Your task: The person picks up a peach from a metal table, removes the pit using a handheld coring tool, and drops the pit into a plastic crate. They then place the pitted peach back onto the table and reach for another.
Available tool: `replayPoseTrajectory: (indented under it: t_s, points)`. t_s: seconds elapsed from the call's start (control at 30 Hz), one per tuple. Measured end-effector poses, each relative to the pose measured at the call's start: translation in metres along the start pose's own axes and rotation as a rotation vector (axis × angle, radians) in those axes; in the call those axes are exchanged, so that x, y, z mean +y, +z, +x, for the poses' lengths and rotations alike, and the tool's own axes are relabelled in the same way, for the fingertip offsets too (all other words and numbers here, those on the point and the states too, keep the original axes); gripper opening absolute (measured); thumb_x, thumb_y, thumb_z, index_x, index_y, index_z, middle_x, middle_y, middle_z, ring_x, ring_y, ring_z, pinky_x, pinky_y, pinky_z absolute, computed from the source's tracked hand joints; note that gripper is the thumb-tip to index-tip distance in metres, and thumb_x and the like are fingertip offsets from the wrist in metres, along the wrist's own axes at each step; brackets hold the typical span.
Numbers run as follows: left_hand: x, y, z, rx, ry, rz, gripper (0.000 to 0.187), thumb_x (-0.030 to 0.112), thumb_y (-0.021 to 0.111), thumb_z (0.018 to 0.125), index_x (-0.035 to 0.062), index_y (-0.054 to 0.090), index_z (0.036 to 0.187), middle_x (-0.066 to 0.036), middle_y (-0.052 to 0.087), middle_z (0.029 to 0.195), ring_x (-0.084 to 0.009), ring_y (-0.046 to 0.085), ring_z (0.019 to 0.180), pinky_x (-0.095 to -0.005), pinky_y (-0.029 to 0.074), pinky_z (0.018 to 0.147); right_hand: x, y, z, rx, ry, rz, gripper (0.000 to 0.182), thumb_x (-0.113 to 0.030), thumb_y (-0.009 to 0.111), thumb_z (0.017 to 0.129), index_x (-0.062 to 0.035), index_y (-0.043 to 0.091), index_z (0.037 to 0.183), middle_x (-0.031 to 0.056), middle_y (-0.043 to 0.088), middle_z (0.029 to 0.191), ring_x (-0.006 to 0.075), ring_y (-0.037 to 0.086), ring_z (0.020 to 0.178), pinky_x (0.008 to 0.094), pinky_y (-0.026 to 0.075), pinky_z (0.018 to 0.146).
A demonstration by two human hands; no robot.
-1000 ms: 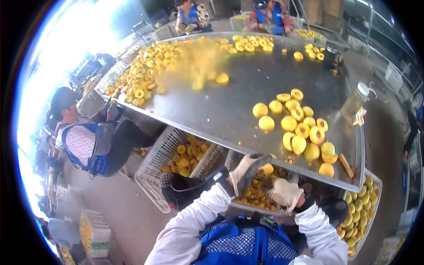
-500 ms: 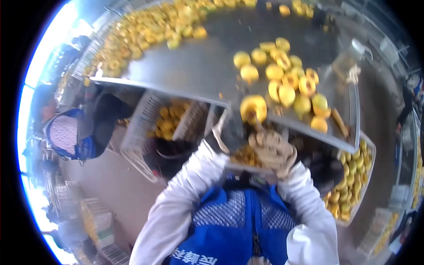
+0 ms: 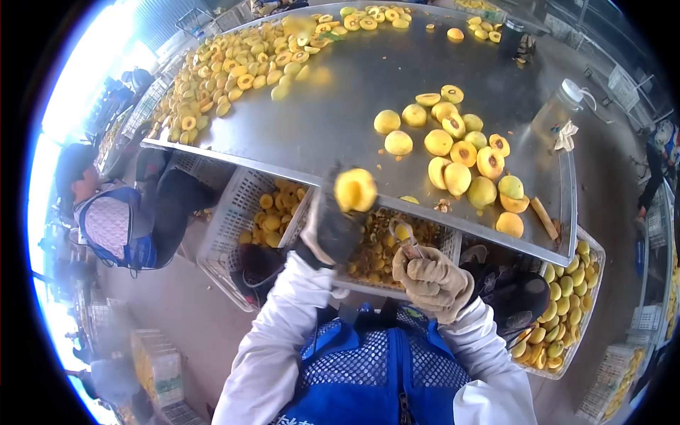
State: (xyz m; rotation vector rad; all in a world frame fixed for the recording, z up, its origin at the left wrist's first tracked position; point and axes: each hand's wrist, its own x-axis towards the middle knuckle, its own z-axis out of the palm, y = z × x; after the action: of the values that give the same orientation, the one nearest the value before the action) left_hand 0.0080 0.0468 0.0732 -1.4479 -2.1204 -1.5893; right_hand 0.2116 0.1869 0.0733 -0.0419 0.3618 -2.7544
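White lettering (image 3: 294,420) on blue vest (image 3: 358,400), cut by bottom edge; unreadable.

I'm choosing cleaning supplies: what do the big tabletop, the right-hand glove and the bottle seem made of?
Tabletop: probably stainless steel; smooth, dull grey, with soft reflections and a shiny rim.
Right-hand glove: likely cloth or knit; matte beige, with creases.
Bottle: clear plastic or glass; its body is see-through, but which isn't certain.

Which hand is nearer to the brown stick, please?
Right. The right hand is lower in view and left of the stick; the left hand is much farther left.
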Motion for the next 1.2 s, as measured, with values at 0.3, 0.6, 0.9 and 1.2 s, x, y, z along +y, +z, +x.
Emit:
replayPoseTrajectory:
  t_s: [0.3, 0.6, 0.9, 1.2]
  points:
    - [-0.137, -0.194, 0.000, 0.259, -0.754, -0.226, 0.035, 0.014, 0.067, 0.093, -0.0040, 0.061, 0.122, -0.012, 0.068, 0.111, -0.0219, 0.066, 0.101, -0.0325, 0.054, 0.087, 0.015, 0.024, 0.015, 0.642, 0.013, -0.849, 0.034, -0.022, 0.065, 0.094, -0.0045, 0.059, 0.122, -0.0004, 0.058, 0.072, 0.0069, 0.045, 0.047, 0.0246, 0.036, 0.045]
    - [-0.086, 0.004, 0.120, -0.525, -0.251, 0.482, 0.059, 0.041, 0.073, 0.086, 0.0091, 0.060, 0.133, -0.015, 0.059, 0.134, -0.0347, 0.060, 0.120, -0.0429, 0.047, 0.104, 0.009, -0.007, 0.019, 0.737, -0.119, -0.769, 0.016, -0.010, 0.062, 0.095, -0.0024, 0.058, 0.109, 0.0006, 0.054, 0.061, 0.0095, 0.043, 0.037, 0.0266, 0.031, 0.034]
    - [-0.110, 0.158, 0.123, -0.514, -0.161, 0.851, 0.038, 0.031, 0.073, 0.071, 0.0078, 0.073, 0.101, -0.015, 0.068, 0.098, -0.0298, 0.070, 0.093, -0.0456, 0.056, 0.076, 0.006, -0.134, -0.001, 0.685, -0.275, -0.669, 0.015, -0.012, 0.060, 0.097, -0.0062, 0.060, 0.111, 0.0006, 0.051, 0.052, 0.0111, 0.043, 0.034, 0.0259, 0.027, 0.033]
    - [-0.061, 0.050, 0.098, -0.176, -0.720, -0.493, 0.026, 0.023, 0.070, 0.083, 0.0033, 0.068, 0.099, -0.010, 0.070, 0.088, -0.0212, 0.070, 0.075, -0.0362, 0.056, 0.060, -0.009, -0.063, 0.005, 0.512, -0.170, -0.960, 0.024, -0.028, 0.054, 0.102, -0.0083, 0.064, 0.110, 0.0014, 0.044, 0.049, 0.0132, 0.040, 0.036, 0.0287, 0.033, 0.035]
